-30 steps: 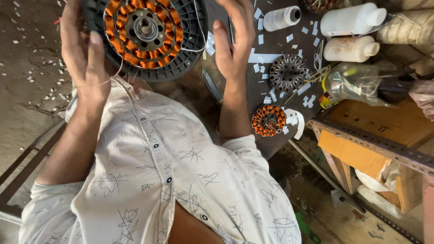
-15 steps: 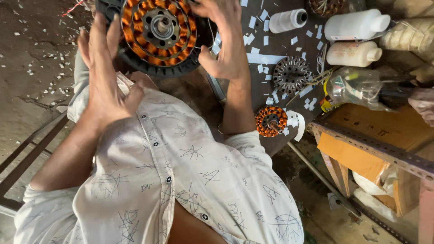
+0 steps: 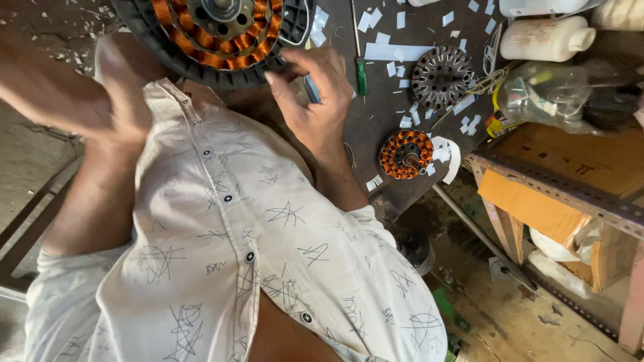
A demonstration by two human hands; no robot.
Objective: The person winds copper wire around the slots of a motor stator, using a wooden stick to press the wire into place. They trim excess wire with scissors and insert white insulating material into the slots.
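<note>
Head view, screwdriver [image 3: 361, 70], small stator [image 3: 406, 154], bottle [image 3: 545, 39]

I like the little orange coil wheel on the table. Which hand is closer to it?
The right hand is closer, just up and left of the little coil wheel. The left hand is far off, across the shirt.

a small copper-wound stator [image 3: 406, 154] and a bare steel core [image 3: 441, 76] are seen on the dark table [image 3: 382, 121], among white paper scraps [image 3: 397, 52], a green screwdriver [image 3: 361, 74] and a white bottle [image 3: 545, 38]
</note>
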